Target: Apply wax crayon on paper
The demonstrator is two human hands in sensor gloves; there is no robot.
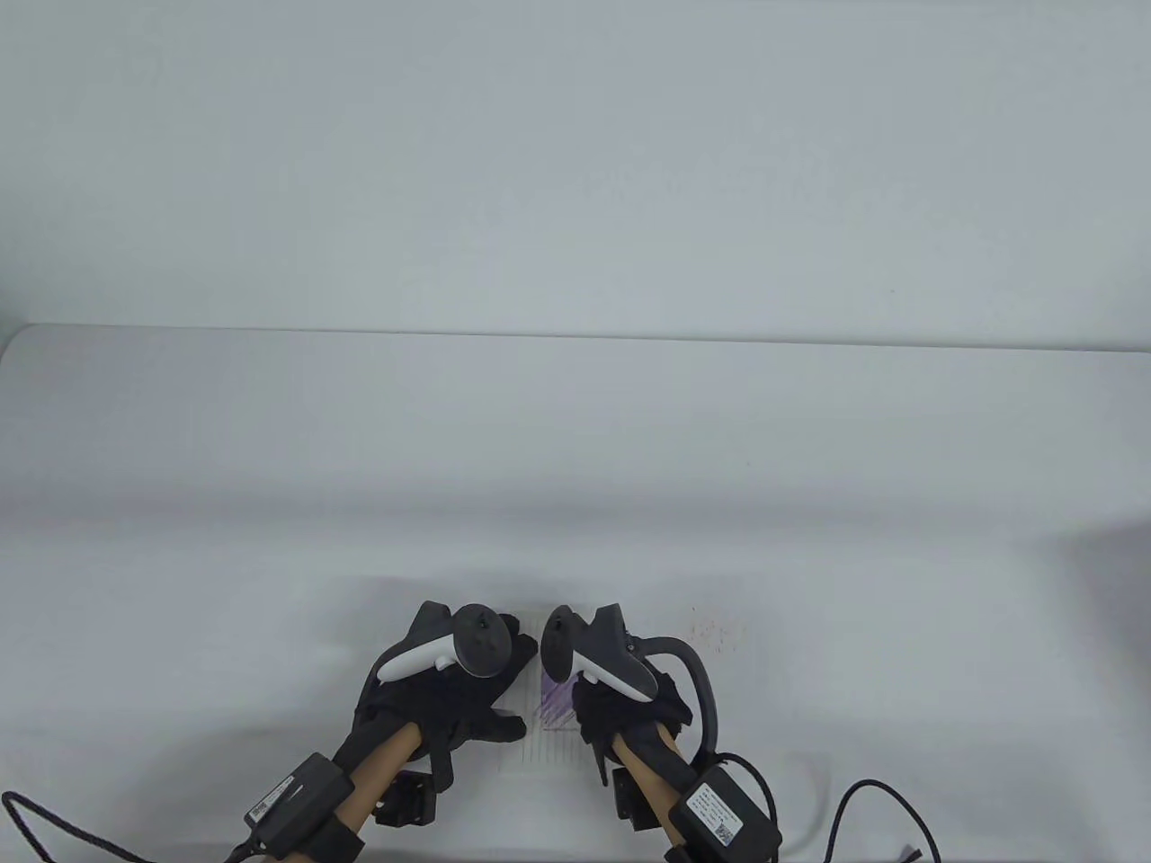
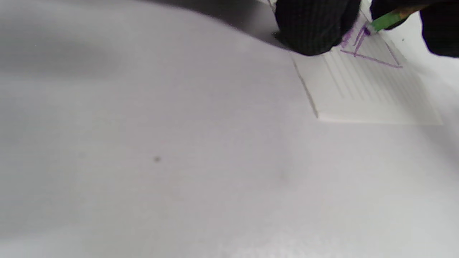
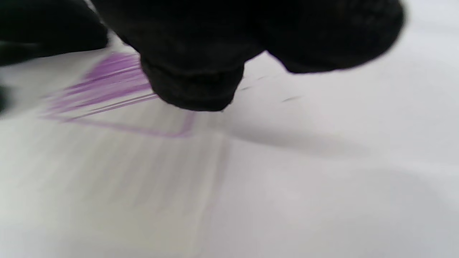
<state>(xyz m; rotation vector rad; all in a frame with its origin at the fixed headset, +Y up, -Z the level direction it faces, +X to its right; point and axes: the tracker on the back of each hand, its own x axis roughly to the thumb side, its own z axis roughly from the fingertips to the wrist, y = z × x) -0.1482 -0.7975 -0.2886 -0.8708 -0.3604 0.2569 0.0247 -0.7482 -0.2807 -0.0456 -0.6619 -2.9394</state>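
A small sheet of lined white paper lies near the table's front edge, with purple crayon strokes inside a purple outline. My left hand rests on the paper's left side and a finger presses on it in the left wrist view. My right hand grips a crayon with a green wrapper; its purple tip touches the paper. The paper and strokes also show in the wrist views. The right hand's fingers hang over the strokes.
The white table runs back to a pale wall. A faint reddish smudge marks the table right of the hands. Black cables trail by the front edge at both wrists.
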